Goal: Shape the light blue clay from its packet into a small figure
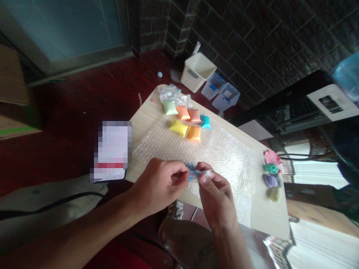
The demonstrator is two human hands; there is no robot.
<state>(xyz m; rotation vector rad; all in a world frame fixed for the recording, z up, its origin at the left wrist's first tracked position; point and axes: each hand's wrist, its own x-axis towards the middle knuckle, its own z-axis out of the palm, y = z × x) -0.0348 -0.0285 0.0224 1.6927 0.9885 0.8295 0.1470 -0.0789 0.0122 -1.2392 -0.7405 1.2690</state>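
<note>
Over the near edge of the table, both hands grip a small clear plastic packet [193,173] with something blue in it. My left hand [161,181] pinches its left end between thumb and fingers. Its other end is held by my right hand [217,194], thumb on top. Fingers cover part of the packet, so how much blue stuff is inside cannot be seen. Beyond the hands lie pillow-shaped packets: light green [169,108], orange [183,112], salmon [194,115], turquoise [205,121], yellow [178,127] and yellow-orange [194,133].
Bubble wrap [224,153] covers much of the wooden table [269,215]. Soft-looking lumps in pink [272,157], green [270,168], purple [270,180] and olive [273,194] sit at its right end. Crumpled clear plastic [175,93] lies at the far corner. Bins [198,71] stand on the floor.
</note>
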